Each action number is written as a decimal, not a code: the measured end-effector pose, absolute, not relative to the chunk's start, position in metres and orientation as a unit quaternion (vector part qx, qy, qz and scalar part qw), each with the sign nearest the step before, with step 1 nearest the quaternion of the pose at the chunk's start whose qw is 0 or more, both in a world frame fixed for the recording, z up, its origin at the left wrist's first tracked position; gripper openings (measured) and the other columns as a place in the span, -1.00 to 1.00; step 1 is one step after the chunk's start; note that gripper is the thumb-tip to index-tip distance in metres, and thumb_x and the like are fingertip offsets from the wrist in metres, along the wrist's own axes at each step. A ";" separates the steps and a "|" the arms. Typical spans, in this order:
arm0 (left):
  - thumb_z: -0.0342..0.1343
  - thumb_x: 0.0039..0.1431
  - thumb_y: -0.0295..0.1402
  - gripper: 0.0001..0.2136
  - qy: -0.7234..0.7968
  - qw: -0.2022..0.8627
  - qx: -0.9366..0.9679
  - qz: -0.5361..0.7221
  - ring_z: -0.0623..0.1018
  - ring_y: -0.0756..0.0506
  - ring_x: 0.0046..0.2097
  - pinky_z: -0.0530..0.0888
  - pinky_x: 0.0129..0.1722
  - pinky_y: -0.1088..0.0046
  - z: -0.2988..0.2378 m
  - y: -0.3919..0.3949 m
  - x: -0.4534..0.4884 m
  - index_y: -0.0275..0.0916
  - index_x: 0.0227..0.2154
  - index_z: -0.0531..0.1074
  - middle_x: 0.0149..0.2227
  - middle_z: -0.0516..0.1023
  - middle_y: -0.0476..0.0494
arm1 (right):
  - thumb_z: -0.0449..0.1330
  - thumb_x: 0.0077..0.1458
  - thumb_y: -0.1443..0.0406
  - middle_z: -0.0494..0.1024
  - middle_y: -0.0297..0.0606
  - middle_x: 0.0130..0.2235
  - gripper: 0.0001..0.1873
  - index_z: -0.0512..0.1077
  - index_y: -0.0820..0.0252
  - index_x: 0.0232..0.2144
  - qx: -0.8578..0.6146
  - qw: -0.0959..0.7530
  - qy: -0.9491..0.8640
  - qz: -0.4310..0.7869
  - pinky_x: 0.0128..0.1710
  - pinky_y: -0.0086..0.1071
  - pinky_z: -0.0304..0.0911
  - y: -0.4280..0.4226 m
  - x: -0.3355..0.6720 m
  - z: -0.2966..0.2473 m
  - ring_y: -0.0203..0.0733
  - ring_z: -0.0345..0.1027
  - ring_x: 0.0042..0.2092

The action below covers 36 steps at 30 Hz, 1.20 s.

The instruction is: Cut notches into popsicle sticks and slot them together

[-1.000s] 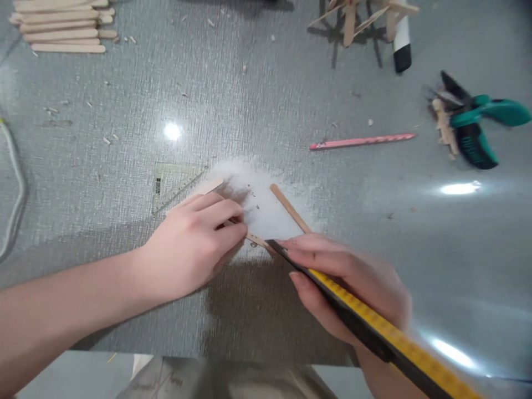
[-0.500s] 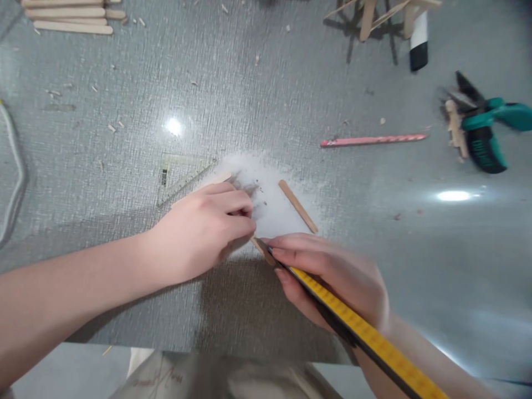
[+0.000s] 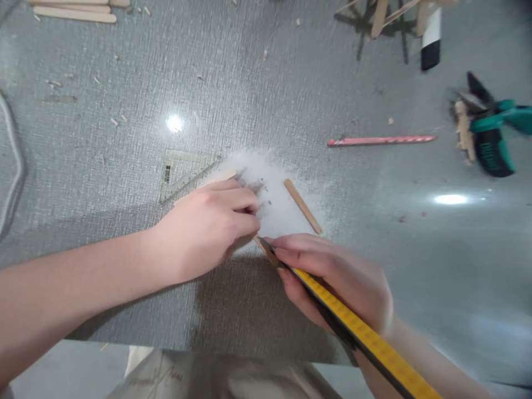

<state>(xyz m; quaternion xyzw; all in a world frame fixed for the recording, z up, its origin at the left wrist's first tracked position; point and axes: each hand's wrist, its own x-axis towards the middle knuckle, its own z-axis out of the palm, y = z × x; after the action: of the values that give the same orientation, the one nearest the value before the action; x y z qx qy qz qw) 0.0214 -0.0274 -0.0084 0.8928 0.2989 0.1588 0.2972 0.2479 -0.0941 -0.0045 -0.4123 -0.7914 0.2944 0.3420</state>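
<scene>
My left hand (image 3: 208,230) is closed, fingers curled down on a thin wooden craft stick (image 3: 266,250) whose near end pokes out past the thumb. In my right hand (image 3: 336,277) is a yellow and black utility knife (image 3: 357,327), its blade lying against that stick end close to my left fingertips. Another pale stick end (image 3: 228,175) shows beyond the left knuckles; the hand hides the rest. Right of the hands lies a short cut stick (image 3: 302,206) on a white powdery patch (image 3: 274,213). A clear set square (image 3: 189,169) sits partly behind my left hand.
A pink pencil (image 3: 380,141) lies beyond my right hand. Farther right are green-handled pliers (image 3: 492,144) with wood scraps beside them. A stick structure (image 3: 380,16) and a black-and-white object (image 3: 431,47) are at the back. Craft sticks (image 3: 75,14) and a cable (image 3: 12,149) lie left.
The view has shifted slightly, so the items on the table sit a little farther right. Both hands keep nearly the same hold, with the blade still on the stick.
</scene>
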 end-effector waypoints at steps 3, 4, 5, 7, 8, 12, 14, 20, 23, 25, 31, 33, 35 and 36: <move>-0.08 0.33 -0.58 -0.69 0.299 0.291 0.897 0.147 0.45 -0.07 -0.19 0.40 -0.19 0.41 -0.007 -0.027 0.023 -0.28 -0.44 0.51 -0.25 0.53 -0.12 | 0.22 0.13 0.55 0.66 -0.16 -0.21 -0.62 0.48 0.08 -0.06 -0.430 0.325 -0.790 0.291 -0.22 -0.27 0.60 -0.096 0.246 0.000 -0.09 0.62 -0.20; -0.10 0.33 -0.57 -0.69 0.298 0.288 0.899 0.140 0.44 -0.06 -0.21 0.39 -0.19 0.42 -0.005 -0.027 0.025 -0.28 -0.43 0.49 -0.26 0.53 -0.12 | 0.22 0.14 0.54 0.66 -0.16 -0.21 -0.63 0.48 0.07 -0.06 -0.431 0.315 -0.796 0.285 -0.22 -0.25 0.60 -0.097 0.246 0.001 -0.08 0.62 -0.20; -0.11 0.33 -0.57 -0.70 0.300 0.285 0.901 0.130 0.42 -0.06 -0.23 0.37 -0.20 0.42 -0.004 -0.027 0.026 -0.27 -0.43 0.47 -0.26 0.52 -0.13 | 0.22 0.15 0.53 0.66 -0.16 -0.20 -0.64 0.48 0.07 -0.06 -0.430 0.305 -0.803 0.278 -0.23 -0.25 0.60 -0.098 0.246 0.003 -0.07 0.62 -0.19; -0.11 0.33 -0.56 -0.72 0.303 0.282 0.905 0.098 0.39 -0.06 -0.26 0.35 -0.21 0.41 -0.001 -0.026 0.030 -0.27 -0.42 0.44 -0.26 0.50 -0.13 | 0.20 0.16 0.52 0.66 -0.18 -0.23 -0.66 0.47 0.09 -0.07 -0.422 0.287 -0.817 0.269 -0.27 -0.26 0.59 -0.100 0.246 0.005 -0.06 0.62 -0.20; -0.11 0.33 -0.56 -0.73 0.303 0.283 0.906 0.081 0.38 -0.06 -0.27 0.34 -0.21 0.40 0.001 -0.025 0.031 -0.27 -0.42 0.43 -0.26 0.50 -0.13 | 0.19 0.17 0.52 0.66 -0.20 -0.25 -0.67 0.46 0.10 -0.08 -0.418 0.281 -0.821 0.268 -0.30 -0.27 0.58 -0.100 0.245 0.005 -0.07 0.62 -0.21; -0.08 0.34 -0.55 -0.77 0.301 0.283 0.909 0.050 0.36 -0.08 -0.27 0.32 -0.21 0.37 0.008 -0.023 0.036 -0.28 -0.38 0.43 -0.22 0.51 -0.14 | 0.17 0.15 0.54 0.64 -0.19 -0.27 -0.69 0.45 0.13 -0.11 -0.412 0.280 -0.824 0.270 -0.29 -0.28 0.55 -0.100 0.244 0.006 -0.09 0.60 -0.23; -0.07 0.34 -0.54 -0.78 0.301 0.293 0.907 0.039 0.36 -0.07 -0.28 0.32 -0.22 0.37 0.010 -0.022 0.036 -0.28 -0.37 0.43 -0.22 0.51 -0.15 | 0.18 0.12 0.55 0.62 -0.17 -0.27 -0.70 0.44 0.14 -0.14 -0.406 0.288 -0.823 0.272 -0.27 -0.29 0.55 -0.098 0.244 0.006 -0.10 0.59 -0.24; 0.01 0.30 -0.51 -0.79 0.310 0.329 0.887 0.098 0.35 -0.04 -0.34 0.28 -0.31 0.42 0.002 -0.023 0.036 -0.27 -0.45 0.44 -0.34 0.48 -0.08 | 0.15 0.08 0.58 0.62 -0.19 -0.32 -0.62 0.45 0.15 -0.09 -0.401 0.298 -0.818 0.286 -0.27 -0.27 0.54 -0.099 0.248 0.001 -0.08 0.61 -0.21; 0.02 0.27 -0.51 -0.77 0.317 0.349 0.875 0.111 0.34 -0.02 -0.36 0.26 -0.34 0.44 0.000 -0.022 0.035 -0.26 -0.50 0.44 -0.38 0.45 -0.04 | 0.19 0.07 0.58 0.64 -0.18 -0.28 -0.60 0.45 0.16 -0.07 -0.395 0.331 -0.810 0.279 -0.20 -0.25 0.56 -0.102 0.252 -0.005 -0.09 0.62 -0.21; 0.03 0.25 -0.52 -0.76 0.326 0.371 0.864 0.093 0.35 -0.01 -0.36 0.27 -0.34 0.45 0.002 -0.020 0.035 -0.27 -0.52 0.46 -0.39 0.45 -0.04 | 0.21 0.05 0.58 0.65 -0.15 -0.25 -0.60 0.46 0.17 -0.07 -0.402 0.348 -0.802 0.272 -0.16 -0.24 0.56 -0.102 0.252 -0.007 -0.09 0.62 -0.22; 0.06 0.28 -0.52 -0.76 0.339 0.383 0.858 0.053 0.40 -0.01 -0.32 0.31 -0.28 0.47 0.010 -0.017 0.035 -0.27 -0.47 0.56 -0.37 0.48 -0.04 | 0.19 0.06 0.60 0.65 -0.17 -0.28 -0.55 0.45 0.11 -0.05 -0.407 0.354 -0.795 0.278 -0.26 -0.23 0.58 -0.099 0.246 -0.007 -0.08 0.61 -0.26; 0.06 0.27 -0.53 -0.76 0.335 0.380 0.861 0.051 0.41 0.00 -0.32 0.31 -0.29 0.48 0.009 -0.017 0.035 -0.26 -0.46 0.57 -0.37 0.48 -0.04 | 0.19 0.07 0.59 0.65 -0.20 -0.29 -0.55 0.45 0.09 -0.05 -0.414 0.349 -0.795 0.274 -0.26 -0.23 0.58 -0.099 0.246 -0.007 -0.09 0.62 -0.26; 0.04 0.25 -0.54 -0.76 0.330 0.374 0.865 0.052 0.40 0.00 -0.34 0.30 -0.31 0.49 0.008 -0.017 0.035 -0.26 -0.47 0.56 -0.38 0.48 -0.04 | 0.20 0.06 0.59 0.66 -0.20 -0.28 -0.56 0.45 0.12 -0.05 -0.414 0.344 -0.798 0.270 -0.25 -0.24 0.58 -0.099 0.247 -0.007 -0.09 0.62 -0.25; 0.03 0.25 -0.54 -0.75 0.329 0.372 0.866 0.053 0.40 0.00 -0.34 0.30 -0.31 0.49 0.007 -0.017 0.034 -0.26 -0.47 0.55 -0.38 0.48 -0.04 | 0.21 0.05 0.59 0.65 -0.19 -0.28 -0.56 0.45 0.13 -0.05 -0.414 0.342 -0.800 0.268 -0.24 -0.25 0.58 -0.099 0.247 -0.007 -0.09 0.62 -0.25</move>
<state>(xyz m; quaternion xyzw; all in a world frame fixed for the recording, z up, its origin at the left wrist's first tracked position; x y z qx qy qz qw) 0.0343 -0.0170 0.0072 0.8663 0.3292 0.0527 0.3720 0.2470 -0.0994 -0.0070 -0.4138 -0.7999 0.2682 0.3420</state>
